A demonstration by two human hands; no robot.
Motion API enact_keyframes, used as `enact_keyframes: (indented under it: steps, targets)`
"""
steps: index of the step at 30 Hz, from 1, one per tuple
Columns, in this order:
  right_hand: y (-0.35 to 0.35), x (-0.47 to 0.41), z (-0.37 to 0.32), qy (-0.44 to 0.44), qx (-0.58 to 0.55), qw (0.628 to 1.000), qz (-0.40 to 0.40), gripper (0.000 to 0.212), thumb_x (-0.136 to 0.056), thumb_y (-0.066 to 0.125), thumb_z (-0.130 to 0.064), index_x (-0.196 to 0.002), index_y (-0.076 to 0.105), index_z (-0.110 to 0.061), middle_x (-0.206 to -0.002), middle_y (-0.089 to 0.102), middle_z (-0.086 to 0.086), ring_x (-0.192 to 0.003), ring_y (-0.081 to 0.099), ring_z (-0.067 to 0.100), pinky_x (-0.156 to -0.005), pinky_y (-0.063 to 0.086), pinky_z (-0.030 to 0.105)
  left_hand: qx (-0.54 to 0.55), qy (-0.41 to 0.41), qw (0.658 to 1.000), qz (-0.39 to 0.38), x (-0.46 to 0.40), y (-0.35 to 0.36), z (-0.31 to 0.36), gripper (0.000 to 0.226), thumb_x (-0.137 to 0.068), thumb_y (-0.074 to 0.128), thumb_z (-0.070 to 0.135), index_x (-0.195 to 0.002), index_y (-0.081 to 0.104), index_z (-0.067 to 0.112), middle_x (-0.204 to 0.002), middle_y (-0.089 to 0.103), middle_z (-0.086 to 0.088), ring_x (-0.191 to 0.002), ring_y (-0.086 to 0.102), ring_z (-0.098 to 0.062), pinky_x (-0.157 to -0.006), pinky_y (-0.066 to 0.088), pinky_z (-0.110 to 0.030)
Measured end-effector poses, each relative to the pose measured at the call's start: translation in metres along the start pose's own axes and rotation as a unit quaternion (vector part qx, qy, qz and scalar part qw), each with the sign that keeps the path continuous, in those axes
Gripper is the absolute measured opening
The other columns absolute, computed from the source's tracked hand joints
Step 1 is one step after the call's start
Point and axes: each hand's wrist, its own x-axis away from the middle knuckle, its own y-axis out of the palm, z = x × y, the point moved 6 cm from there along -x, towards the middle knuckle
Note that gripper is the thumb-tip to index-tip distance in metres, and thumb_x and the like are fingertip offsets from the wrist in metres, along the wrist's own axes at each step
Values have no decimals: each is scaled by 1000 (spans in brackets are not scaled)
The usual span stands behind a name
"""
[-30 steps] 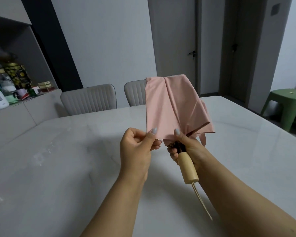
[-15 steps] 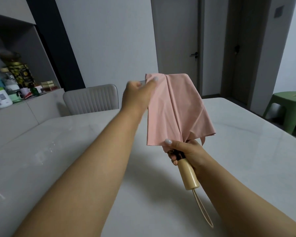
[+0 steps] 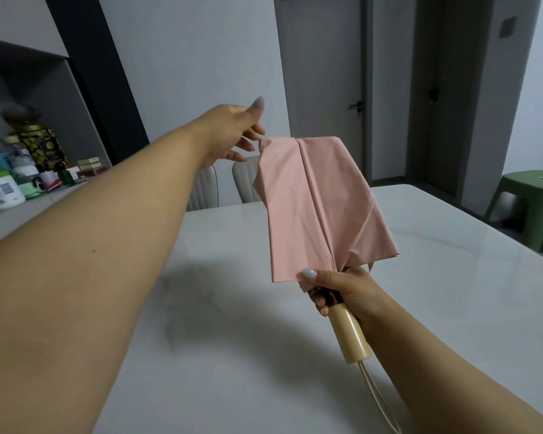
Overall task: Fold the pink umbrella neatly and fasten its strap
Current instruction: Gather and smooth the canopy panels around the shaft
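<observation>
Right hand (image 3: 336,285) clamped umbrella (image 3: 320,208) just above handle (image 3: 351,336); left hand (image 3: 235,133), fingers spread apart, touched canopy's top corner above counter (image 3: 232,277).

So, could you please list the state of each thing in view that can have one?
pink umbrella: collapsed, canopy loose, not rolled or strapped
left hand: open, fingers at the canopy's top corner
right hand: closed around the umbrella just above its handle
door: shut

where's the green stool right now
In the head view the green stool stands on the floor at the far right, past the table's right edge and right of the umbrella.
</observation>
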Motion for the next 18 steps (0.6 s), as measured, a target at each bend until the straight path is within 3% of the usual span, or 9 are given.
enact_keyframes:
  steps: [4,7,11,13,15,16,18]
  targets:
    - [-1,0,1,-6,-9,1000,-5,11,-68,76,-12,-58,73,-9,-57,62,7,-43,47,16,-39,42,24,-18,-7,997,-75,4,1,3,22,-92,61,37,-81,60,18,-82,66,5,-75,58,-12,-73,52,-28]
    - [-1,1,0,-1,-7,1000,-10,11,-65,80,-13,-59,72,-6,-60,63,11,-43,48,17,-40,42,23,39,-46,992,-107,7,-1,-3,16,-91,60,26,-80,57,16,-81,65,1,-73,63,-12,-70,58,-24]
    - [0,3,-2,-5,-2,1000,-8,11,-63,75,-16,-58,72,-6,-59,62,11,-44,48,16,-41,43,23,105,-91,988,-71,10,-3,-8,13,-92,61,9,-81,55,12,-81,66,-7,-78,66,-20,-67,59,-26]
    - [1,4,-1,-1,5,1000,-5,11,-63,74,-17,-56,73,-8,-59,63,10,-44,48,16,-41,43,23,125,-128,982,-52,13,-2,-7,16,-88,69,21,-91,57,11,-87,67,-10,-80,68,-22,-72,59,-30]
    - [1,3,0,3,11,1000,-5,11,-66,74,-16,-57,74,-8,-58,63,8,-45,48,16,-41,43,23,95,-185,977,-56,16,2,-10,40,-81,75,38,-102,56,10,-89,70,-12,-80,68,-23,-82,57,-35]
    - [1,3,1,3,15,1000,-6,12,-67,74,-15,-58,75,-9,-58,63,8,-45,48,16,-41,43,23,78,-202,974,-61,18,5,-10,40,-80,75,39,-101,56,10,-88,70,-12,-79,68,-22,-83,56,-34]
    - [0,2,2,3,20,1000,-4,12,-68,75,-13,-58,74,-9,-59,63,9,-45,49,17,-42,44,24,65,-214,973,-59,21,12,-8,18,-85,71,24,-90,59,11,-81,66,-7,-74,65,-19,-78,55,-30]
